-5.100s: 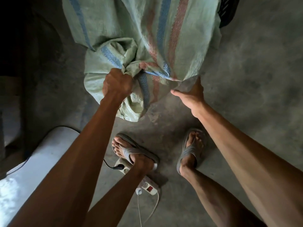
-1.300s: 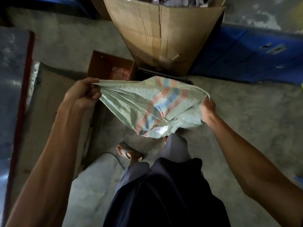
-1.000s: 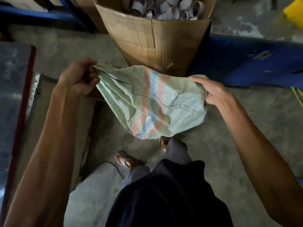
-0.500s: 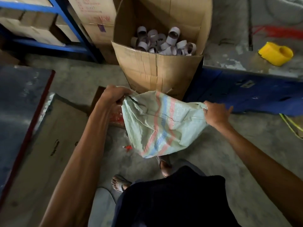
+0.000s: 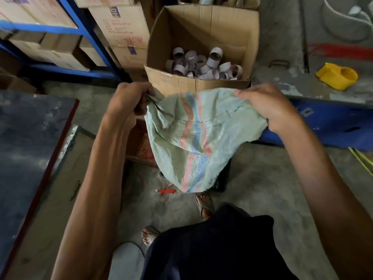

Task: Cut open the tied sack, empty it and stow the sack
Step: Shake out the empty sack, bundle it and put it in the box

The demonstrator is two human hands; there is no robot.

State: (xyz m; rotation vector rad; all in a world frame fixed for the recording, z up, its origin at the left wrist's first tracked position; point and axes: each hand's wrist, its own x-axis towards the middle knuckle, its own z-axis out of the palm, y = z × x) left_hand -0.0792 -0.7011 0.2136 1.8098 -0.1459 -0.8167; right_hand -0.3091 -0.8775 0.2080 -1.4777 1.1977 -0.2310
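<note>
Bunching one top corner of the pale green striped woven sack [image 5: 201, 138] in the left grip [image 5: 129, 100], fingers curled tight round the cloth, and pinching the opposite corner in the right grip [image 5: 268, 106], fingers bent over the edge. Holding it limp and crumpled in the air above the concrete floor [image 5: 262, 188], just in front of an open cardboard box [image 5: 181, 83] partly filled with cardboard rings [image 5: 203, 65]. Elsewhere, a yellow plastic piece [image 5: 337, 77] lying on the bench [image 5: 292, 91] to the right and a small red scrap [image 5: 166, 191] on the floor below the sack.
</note>
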